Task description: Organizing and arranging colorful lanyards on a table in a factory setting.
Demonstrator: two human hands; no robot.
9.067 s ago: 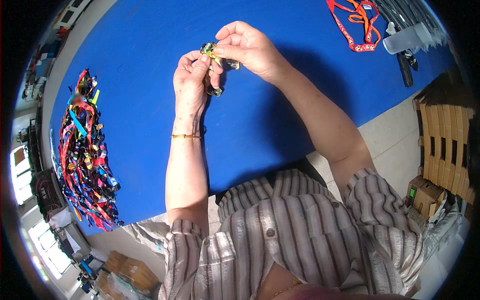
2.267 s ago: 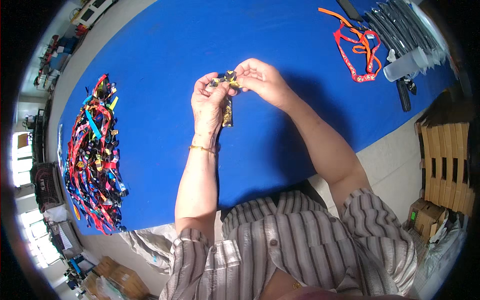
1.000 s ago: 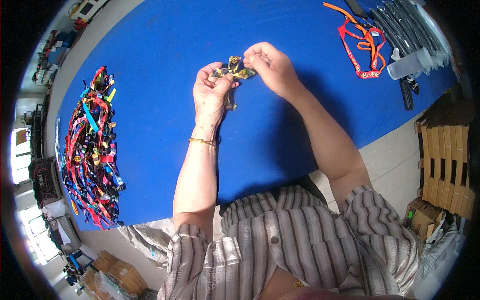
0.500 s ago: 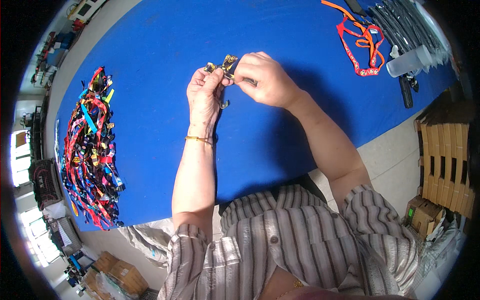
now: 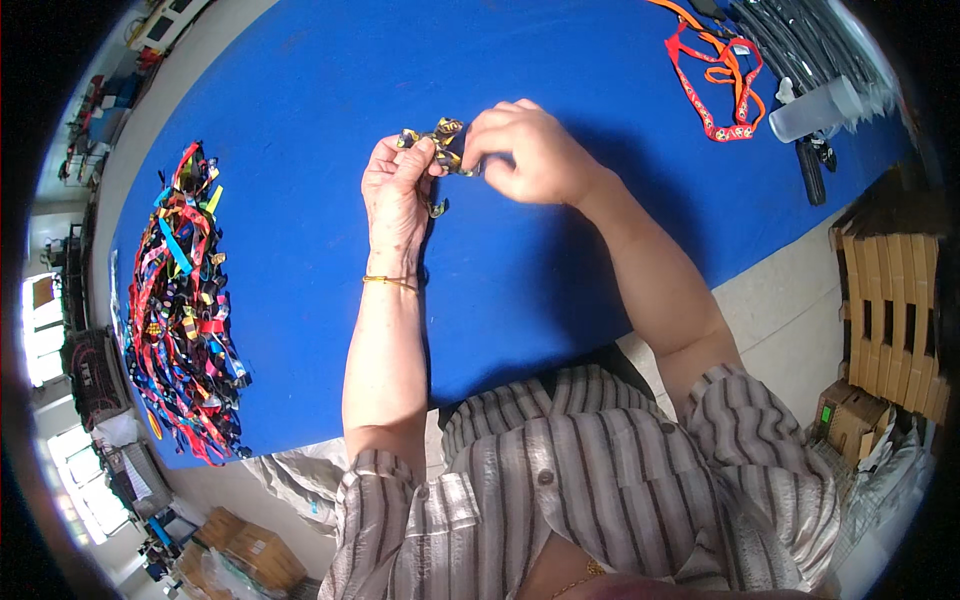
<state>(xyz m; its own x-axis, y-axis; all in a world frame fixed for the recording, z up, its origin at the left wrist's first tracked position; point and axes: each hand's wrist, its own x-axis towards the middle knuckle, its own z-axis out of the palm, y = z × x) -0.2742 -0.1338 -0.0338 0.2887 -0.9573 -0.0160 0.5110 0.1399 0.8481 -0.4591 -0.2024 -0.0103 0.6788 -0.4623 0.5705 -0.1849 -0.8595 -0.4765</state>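
My left hand (image 5: pixel 395 185) pinches a folded black strap with a yellow pattern (image 5: pixel 447 130) between thumb and fingers, above the blue tabletop. Several loops and ends of the strap stick out past the fingertips, and one curled end (image 5: pixel 438 209) hangs below the hand. Close by on the right is my right hand (image 5: pixel 530 155), its thumb and curved index finger apart, with no strap visible between them. Its fingertips stay right beside the strap; whether they touch it is hard to see.
On the left of the blue table (image 5: pixel 330 330) lies a long heap of colourful patterned straps (image 5: pixel 185 310). A red strap harness (image 5: pixel 710 125), an orange cord (image 5: pixel 725 75), a translucent cylinder (image 5: pixel 815 110) and black straps in plastic (image 5: pixel 790 45) are at the far right. Cardboard boxes (image 5: pixel 245 550) stand on the floor.
My right hand has let go of the strap end it was pinching, and its thumb and finger have parted. My left hand has shifted slightly left with the strap.
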